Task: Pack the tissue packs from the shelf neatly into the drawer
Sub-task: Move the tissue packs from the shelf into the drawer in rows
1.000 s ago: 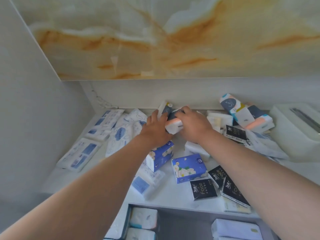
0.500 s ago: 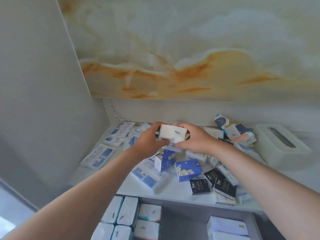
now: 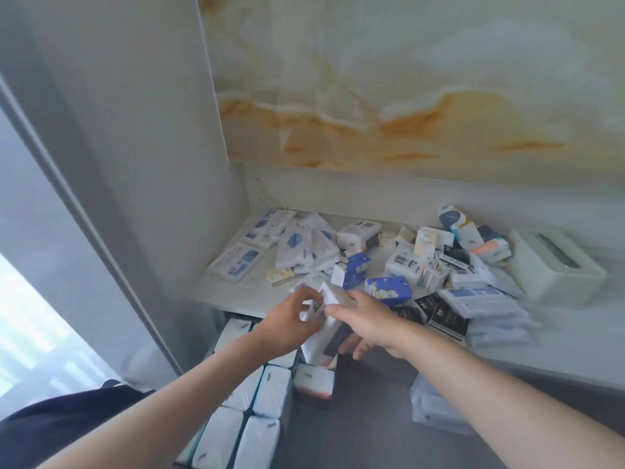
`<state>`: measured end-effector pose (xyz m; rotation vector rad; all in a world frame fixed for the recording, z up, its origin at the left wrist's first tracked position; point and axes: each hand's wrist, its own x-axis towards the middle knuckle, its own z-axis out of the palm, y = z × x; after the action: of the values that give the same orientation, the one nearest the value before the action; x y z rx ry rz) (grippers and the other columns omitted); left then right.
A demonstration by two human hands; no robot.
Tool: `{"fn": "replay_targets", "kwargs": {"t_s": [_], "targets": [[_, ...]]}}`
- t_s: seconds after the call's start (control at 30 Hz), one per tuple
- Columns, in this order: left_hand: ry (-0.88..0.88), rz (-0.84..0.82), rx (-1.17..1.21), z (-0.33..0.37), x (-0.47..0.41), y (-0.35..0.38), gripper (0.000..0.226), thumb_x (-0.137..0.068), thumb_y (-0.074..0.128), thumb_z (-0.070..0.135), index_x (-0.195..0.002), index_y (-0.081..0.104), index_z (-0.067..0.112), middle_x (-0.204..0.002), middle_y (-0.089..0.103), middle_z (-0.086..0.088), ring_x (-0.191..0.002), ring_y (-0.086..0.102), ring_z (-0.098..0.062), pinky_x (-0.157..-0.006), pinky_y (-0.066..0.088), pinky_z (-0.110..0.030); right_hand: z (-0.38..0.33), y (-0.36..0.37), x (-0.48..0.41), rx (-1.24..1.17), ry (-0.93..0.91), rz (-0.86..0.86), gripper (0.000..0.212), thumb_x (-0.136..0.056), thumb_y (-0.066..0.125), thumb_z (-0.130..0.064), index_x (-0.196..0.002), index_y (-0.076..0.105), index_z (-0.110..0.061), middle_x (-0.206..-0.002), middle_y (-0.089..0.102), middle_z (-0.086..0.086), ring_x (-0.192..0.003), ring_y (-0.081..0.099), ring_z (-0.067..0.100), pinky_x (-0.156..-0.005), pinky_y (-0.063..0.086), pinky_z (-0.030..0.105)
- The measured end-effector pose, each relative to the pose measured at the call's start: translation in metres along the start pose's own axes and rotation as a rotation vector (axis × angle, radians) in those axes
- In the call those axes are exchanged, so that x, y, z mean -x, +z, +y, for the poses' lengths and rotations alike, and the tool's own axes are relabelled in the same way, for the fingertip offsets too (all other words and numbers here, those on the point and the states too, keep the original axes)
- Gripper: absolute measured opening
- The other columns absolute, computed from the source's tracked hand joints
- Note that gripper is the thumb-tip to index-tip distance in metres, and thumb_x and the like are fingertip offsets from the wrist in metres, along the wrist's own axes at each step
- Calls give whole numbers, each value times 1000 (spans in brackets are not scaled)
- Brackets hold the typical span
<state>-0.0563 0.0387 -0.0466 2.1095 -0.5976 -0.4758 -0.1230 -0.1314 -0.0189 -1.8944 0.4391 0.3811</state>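
Lowers pack (image 3: 326,336) off shelf (image 3: 236,292) since a moment ago, now just above drawer (image 3: 365,418). Grips it with left hand (image 3: 287,328) pinching the top, right hand (image 3: 368,323) curled beneath. Mid-carry; calls next for seating it flush beside rows (image 3: 267,390).

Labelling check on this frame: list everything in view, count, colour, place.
shelf: one, white, ahead
drawer: one, grey, open below shelf
marble panel: one, cream and orange, above shelf
tissue box: one, white, shelf's right end
shelf packs: many, white, blue, black, scattered
drawer packs: many, white, rows at left, stack at right
held packs: seemingly two, white, above drawer's back
left hand, right hand: one each, both grip the held packs
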Motion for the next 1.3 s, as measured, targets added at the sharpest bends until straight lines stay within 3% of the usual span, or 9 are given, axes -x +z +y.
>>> {"fn": "replay_targets", "kwargs": {"t_s": [0.13, 0.23, 0.33, 0.47, 0.6, 0.73, 0.9, 1.13, 1.3], "targets": [[-117, -205, -101, -11, 28, 5, 74, -66, 80, 47, -124, 38, 32, -107, 61, 13, -95, 62, -11, -75, 52, -29, 11, 29, 10, -32, 23, -153, 42, -92, 59, -40, -127, 42, -22, -103, 68, 12, -76, 73, 27, -63, 56, 39], [-74, -108, -243, -16, 34, 9, 62, -63, 80, 48, -109, 45, 27, -93, 63, 9, -82, 64, -12, -69, 53, -30, 16, 46, 14, 51, 23, -150, 33, -91, 50, -22, -122, 41, -26, -100, 67, 6, -84, 72, 21, -76, 58, 42], [-54, -79, -298, -31, 32, 6, 52, -62, 80, 45, -102, 53, 24, -101, 55, 5, -85, 58, -11, -77, 53, -31, 24, 52, 13, 264, 16, -101, 53, -82, 50, -17, -133, 39, -29, -103, 69, 3, -86, 74, 22, -66, 58, 35], [-145, -121, 10, -41, 32, 3, 46, -66, 82, 27, -105, 57, 26, -98, 68, 4, -87, 68, -13, -80, 60, -40, 34, 41, 9, 728, -113, 33, 74, -74, 62, -31, -140, 30, -41, -117, 50, -1, -99, 60, 22, -83, 53, 35], [-126, -179, 159, -41, 31, 12, 55, -68, 82, 12, -113, 55, 28, -103, 68, 3, -94, 68, -13, -85, 59, -37, 39, 39, 2, 752, -131, 34, 72, -73, 68, -34, -137, 36, -36, -120, 42, -2, -104, 56, 23, -83, 49, 33], [-75, -326, -227, -49, 28, 25, 55, -74, 70, 20, -122, 45, 27, -106, 60, 3, -95, 61, -18, -75, 50, -28, 53, 42, -2, 767, -18, -97, 60, -73, 69, -38, -127, 47, -25, -115, 54, -5, -96, 56, 16, -65, 45, 26], [144, -396, -813, -81, 25, 50, 47, -73, 66, 41, -117, 56, 29, -113, 56, 3, -113, 48, -20, -98, 38, -34, 93, 73, -13, 838, 14, -143, 52, -72, 71, -56, -107, 55, -21, -106, 62, 0, -89, 65, 21, -75, 57, 36], [238, -214, -861, -115, 32, 58, 63, -80, 64, 53, -135, 47, 27, -143, 39, 1, -139, 24, -23, -118, 18, -36, 138, 109, -39, 920, -131, 84, 39, -86, 65, -38, -117, 54, -17, -130, 38, 5, -100, 61, 29, -74, 48, 35], [261, -214, -1057, -123, 31, 59, 55, -85, 66, 33, -137, 50, 22, -151, 34, -4, -143, 17, -28, -119, 11, -39, 149, 125, -42, 994, -149, 174, 50, -86, 66, -28, -128, 43, -15, -142, 24, 9, -112, 53, 29, -81, 49, 38]]}}
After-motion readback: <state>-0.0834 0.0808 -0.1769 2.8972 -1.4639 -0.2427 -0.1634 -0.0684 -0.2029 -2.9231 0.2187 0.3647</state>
